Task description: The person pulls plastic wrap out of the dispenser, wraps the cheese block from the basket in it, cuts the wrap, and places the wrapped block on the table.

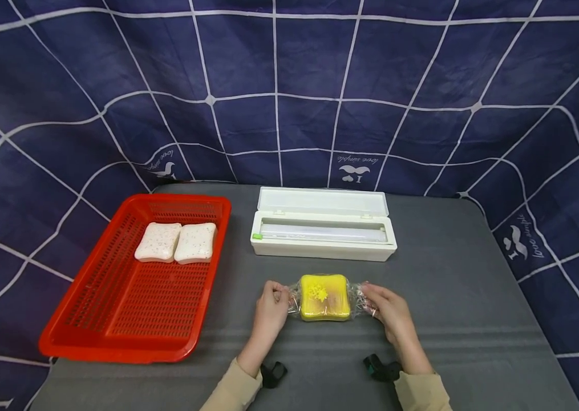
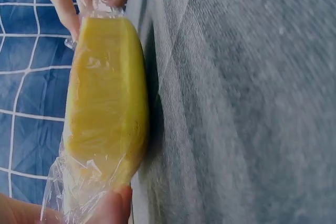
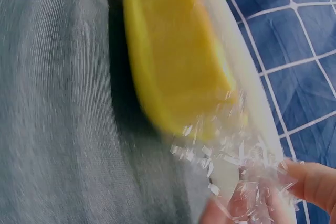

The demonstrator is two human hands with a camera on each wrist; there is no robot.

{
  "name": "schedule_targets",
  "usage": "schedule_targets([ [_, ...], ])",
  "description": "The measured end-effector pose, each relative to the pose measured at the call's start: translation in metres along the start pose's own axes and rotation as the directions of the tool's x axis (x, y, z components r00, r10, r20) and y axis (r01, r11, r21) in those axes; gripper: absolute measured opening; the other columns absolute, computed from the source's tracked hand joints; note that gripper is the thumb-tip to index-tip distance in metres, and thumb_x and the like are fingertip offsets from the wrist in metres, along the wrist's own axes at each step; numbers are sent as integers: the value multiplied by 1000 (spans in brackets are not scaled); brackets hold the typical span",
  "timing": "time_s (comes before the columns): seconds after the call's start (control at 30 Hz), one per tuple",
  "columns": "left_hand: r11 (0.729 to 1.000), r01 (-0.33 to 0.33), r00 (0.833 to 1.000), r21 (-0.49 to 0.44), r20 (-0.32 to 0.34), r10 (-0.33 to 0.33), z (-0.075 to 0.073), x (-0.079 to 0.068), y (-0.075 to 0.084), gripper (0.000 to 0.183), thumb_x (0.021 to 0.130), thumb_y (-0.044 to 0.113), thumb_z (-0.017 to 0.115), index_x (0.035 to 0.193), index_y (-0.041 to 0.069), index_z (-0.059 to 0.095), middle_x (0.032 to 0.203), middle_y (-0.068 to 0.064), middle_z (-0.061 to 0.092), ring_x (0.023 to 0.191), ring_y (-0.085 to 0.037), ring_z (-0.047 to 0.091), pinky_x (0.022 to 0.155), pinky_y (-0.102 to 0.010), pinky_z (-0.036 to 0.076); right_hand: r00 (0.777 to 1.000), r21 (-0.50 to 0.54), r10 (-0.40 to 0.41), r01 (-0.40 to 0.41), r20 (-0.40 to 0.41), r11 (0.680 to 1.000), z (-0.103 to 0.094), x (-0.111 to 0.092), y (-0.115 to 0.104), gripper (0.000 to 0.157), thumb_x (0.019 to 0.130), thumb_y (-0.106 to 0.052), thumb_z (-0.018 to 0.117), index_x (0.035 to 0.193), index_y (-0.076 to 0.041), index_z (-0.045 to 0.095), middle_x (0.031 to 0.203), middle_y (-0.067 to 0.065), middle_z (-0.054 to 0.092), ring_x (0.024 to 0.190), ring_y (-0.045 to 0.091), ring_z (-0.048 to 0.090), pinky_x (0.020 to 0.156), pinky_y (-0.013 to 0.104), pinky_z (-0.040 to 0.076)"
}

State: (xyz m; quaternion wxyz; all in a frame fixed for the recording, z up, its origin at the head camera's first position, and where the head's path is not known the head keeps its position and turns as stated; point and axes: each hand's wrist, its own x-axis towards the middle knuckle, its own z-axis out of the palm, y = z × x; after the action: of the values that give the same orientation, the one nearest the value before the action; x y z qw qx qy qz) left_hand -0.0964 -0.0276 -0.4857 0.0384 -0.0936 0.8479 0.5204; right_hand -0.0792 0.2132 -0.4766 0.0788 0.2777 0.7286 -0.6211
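Observation:
A yellow block shaped like a slice of toast, with a bright yellow patch on top, is wrapped in clear cling film. My left hand pinches the bunched film at the block's left end. At the opposite end, the gathered film is held by my right hand, thumb and fingers closing on it in the right wrist view. From the left wrist view, the wrapped block hangs between both hands, its side turned toward the grey cloth. Film partly hides the fingertips.
Behind the block stands a white cling film dispenser, its lid up and a roll inside. To the left, a red plastic basket holds two white speckled toast-shaped pieces. Blue checked cloth rises at the back and sides of the grey table.

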Motion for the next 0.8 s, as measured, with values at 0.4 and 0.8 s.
schedule_targets([
  [0.4, 998, -3, 999, -56, 35, 5, 2, -1, 4, 16, 100, 17, 55, 105, 1, 54, 96, -18, 68, 72, -22, 69, 59, -30, 51, 996, 166, -2, -14, 93, 986, 6, -11, -9, 46, 101, -14, 55, 139, 10, 47, 110, 12, 70, 85, 3, 70, 80, 22, 57],
  [0.8, 1000, -7, 999, -7, 48, 7, 4, -3, 6, 15, 100, 18, 55, 104, 4, 54, 83, -14, 65, 57, -15, 52, 53, -29, 43, 907, -359, -422, 390, -12, 848, 50, -51, -7, 38, 98, -12, 58, 132, 5, 59, 133, 24, 60, 115, 36, 63, 90, 48, 55],
])
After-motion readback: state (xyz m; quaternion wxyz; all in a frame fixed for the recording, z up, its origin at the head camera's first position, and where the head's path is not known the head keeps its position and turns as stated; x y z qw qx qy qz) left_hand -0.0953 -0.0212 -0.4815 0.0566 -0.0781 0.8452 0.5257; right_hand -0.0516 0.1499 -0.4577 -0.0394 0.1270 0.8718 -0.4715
